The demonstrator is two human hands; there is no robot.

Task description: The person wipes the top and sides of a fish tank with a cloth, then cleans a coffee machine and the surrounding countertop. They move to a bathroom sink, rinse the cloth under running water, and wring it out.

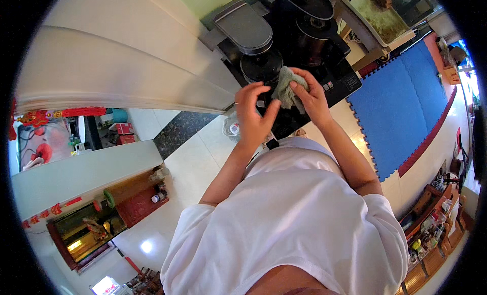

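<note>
A crumpled grey-green cloth [288, 88] is gripped in my right hand [312, 97], between the thumb and fingers. Beside it, my left hand [254, 114] has its thumb and fingers apart, the thumb tip close to the cloth's left edge; whether they touch I cannot tell. Both hands are in front of a black water dispenser or tea machine [342, 81] with a glossy surface. On this stands a dark round pot [262, 64] under a grey-topped spout unit [245, 26]. Further right on it sits a dark kettle [315, 32] with a black handle.
A pale panelled wall or door [125, 62] rises at the left. Blue foam mats [403, 104] cover floor at the right. A fish tank [380, 17] stands on a wooden stand at the upper right. A clear plastic bag or container [231, 128] is low beside my left hand.
</note>
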